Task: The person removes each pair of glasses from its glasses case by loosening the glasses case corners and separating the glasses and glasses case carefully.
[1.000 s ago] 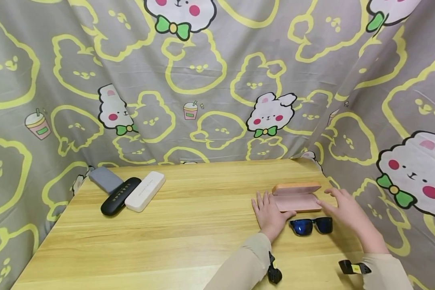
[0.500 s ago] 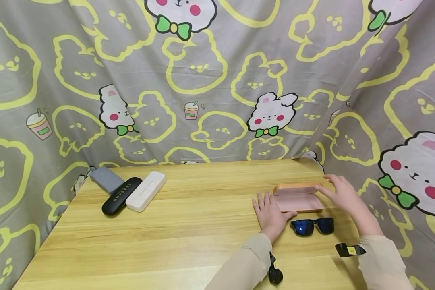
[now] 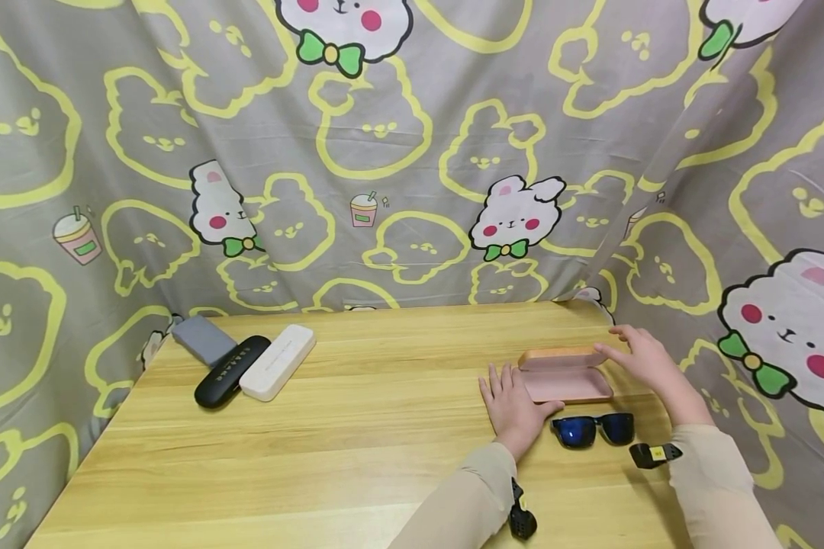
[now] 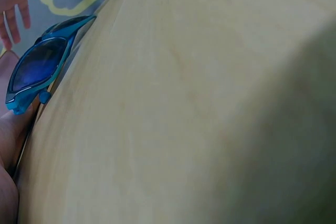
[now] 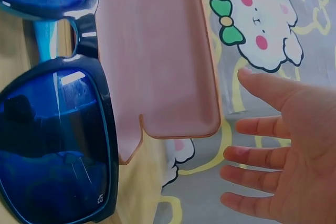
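Note:
An opened glasses case [image 3: 566, 383] with a pink lining and an orange-brown outside lies on the right of the table, its lid raised at the back. My left hand [image 3: 513, 408] rests flat at the case's left end, fingers spread and touching its side. At the lid's right end is my right hand [image 3: 648, 362], fingers loosely extended; in the right wrist view that hand [image 5: 294, 145] appears apart from the case [image 5: 163, 51]. In front of the case lie sunglasses [image 3: 578, 431] with blue lenses, also seen large in the right wrist view. Neither hand grips anything.
Three more glasses cases lie together at the back left: a white one [image 3: 278, 363], a black one [image 3: 232, 372] and a grey one [image 3: 204, 339]. A patterned curtain [image 3: 398, 152] hangs behind the wooden table [image 3: 281, 465] and along its right side.
My right hand has moved back and slightly left, from the front right corner of the case up to the lid's right end. The left hand, case and sunglasses have stayed in place.

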`<state>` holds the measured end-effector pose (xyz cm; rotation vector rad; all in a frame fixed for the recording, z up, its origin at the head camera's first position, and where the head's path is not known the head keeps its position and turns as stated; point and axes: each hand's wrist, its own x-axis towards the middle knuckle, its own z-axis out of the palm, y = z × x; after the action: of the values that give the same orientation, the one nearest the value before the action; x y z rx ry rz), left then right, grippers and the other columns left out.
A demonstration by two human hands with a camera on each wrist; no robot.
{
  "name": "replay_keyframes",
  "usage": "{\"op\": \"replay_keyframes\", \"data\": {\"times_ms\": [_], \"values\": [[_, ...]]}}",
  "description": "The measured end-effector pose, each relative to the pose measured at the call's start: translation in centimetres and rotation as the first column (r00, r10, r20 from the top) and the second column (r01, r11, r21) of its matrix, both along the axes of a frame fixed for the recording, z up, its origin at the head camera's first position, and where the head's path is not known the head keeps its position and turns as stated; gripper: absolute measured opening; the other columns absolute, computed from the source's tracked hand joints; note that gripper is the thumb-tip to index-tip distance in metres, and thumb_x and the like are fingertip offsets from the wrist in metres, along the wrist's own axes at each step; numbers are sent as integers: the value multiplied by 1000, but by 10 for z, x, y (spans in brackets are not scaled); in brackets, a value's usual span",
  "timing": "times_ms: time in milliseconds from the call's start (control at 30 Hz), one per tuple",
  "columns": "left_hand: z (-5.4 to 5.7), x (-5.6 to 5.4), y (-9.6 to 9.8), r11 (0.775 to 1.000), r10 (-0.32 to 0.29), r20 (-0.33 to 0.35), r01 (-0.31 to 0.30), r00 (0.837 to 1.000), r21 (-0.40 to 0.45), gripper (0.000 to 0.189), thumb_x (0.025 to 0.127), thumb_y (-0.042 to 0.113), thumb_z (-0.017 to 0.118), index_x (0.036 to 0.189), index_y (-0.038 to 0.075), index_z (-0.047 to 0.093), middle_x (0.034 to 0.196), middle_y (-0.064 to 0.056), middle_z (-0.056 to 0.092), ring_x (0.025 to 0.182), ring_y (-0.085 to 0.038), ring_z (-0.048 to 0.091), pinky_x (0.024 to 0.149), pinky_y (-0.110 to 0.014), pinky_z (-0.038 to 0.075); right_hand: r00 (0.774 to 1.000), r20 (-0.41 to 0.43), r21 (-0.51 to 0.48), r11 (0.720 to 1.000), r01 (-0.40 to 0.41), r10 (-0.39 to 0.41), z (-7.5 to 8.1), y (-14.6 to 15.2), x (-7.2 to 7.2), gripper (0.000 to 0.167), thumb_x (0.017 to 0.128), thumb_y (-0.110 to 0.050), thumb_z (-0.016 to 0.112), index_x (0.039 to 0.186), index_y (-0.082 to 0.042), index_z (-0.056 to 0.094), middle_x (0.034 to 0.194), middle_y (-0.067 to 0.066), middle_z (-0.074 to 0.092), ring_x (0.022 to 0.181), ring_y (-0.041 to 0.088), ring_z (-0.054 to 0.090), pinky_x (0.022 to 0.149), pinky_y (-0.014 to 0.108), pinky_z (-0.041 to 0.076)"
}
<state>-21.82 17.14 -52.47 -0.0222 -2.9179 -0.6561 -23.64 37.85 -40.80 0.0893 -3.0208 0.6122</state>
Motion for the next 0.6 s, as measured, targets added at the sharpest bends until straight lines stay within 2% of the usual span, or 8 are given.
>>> {"op": "replay_keyframes", "data": {"times_ms": [267,600], "values": [[-2,-1,1,1000,1,8,-1,1000,16,106,62,85,61,145,20,45,152,4,42,151,-25,22,123,-49,16,999,48,-12,1000,4,-3,-5,6,-9,76,96,-52,52,136,11,41,128,44,44,114,59,44,91,68,41],[2,-1,1,1000,-2,40,1,999,20,106,63,84,62,146,21,43,153,4,41,151,-24,20,123,-49,13,998,68,-13,1000,-19,20,-19,12,-22,76,96,-53,51,135,12,41,128,44,48,116,60,46,93,68,41]]}}
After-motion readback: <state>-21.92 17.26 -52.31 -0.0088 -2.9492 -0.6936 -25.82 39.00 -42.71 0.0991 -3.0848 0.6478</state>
